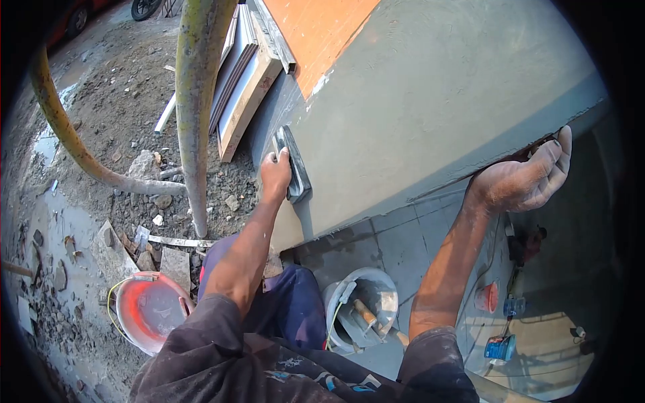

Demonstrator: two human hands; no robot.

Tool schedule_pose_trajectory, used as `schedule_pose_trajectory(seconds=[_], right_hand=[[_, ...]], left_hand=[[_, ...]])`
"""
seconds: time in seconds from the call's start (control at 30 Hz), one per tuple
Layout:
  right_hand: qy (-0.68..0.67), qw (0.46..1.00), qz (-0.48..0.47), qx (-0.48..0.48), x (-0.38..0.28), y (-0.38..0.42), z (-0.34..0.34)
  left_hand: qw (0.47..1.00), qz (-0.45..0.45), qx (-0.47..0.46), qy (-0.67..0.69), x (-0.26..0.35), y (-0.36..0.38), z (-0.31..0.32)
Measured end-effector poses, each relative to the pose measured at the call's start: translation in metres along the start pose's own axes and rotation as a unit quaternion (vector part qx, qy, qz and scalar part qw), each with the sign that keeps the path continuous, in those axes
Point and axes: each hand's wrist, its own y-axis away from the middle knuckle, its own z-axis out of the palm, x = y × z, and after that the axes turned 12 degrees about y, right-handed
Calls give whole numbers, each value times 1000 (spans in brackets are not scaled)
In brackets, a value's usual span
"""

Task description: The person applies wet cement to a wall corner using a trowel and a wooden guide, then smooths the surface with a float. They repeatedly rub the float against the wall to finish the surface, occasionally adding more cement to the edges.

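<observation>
My left hand (274, 176) is wrapped round the grip of a plastering float (293, 164), whose long narrow blade stands against the lower left part of the grey plastered wall (416, 101). At the wall's right-hand edge is my right hand (521, 178), its fingers curled, with plaster smeared over them. A dark strip shows between that hand and the edge; what the fingers hold is mostly hidden. Below, between my arms, a bucket (368, 277) contains a wooden-handled tool (365, 312). An orange-painted section (319, 33) borders the plaster at the top.
Left of my knees sits a reddish bucket (131, 322) with greyish liquid. A yellowish pole (195, 114) and a curved pipe (80, 158) rise from rubble. Stacked panels (242, 87) lean by the wall. Tiled floor (403, 232), a small red pot (487, 297) and a blue container (498, 348) lie right.
</observation>
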Motion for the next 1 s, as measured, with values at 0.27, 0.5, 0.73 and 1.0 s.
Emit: schedule_pose_trajectory(seconds=[0.27,0.5,0.73,1.0], right_hand=[[-21,1000,-6,-15,0,-1,-2],[2,1000,-8,12,2,-2,0],[-28,1000,1,-3,-2,1,0],[-40,999,0,3,-1,1,0]], left_hand=[[982,181,-47,-22,-27,87,-15],[992,117,-26,-38,51,5,18],[985,160,-44,-38,-21,107,-19],[973,210,-94,-17,91,16,35]])
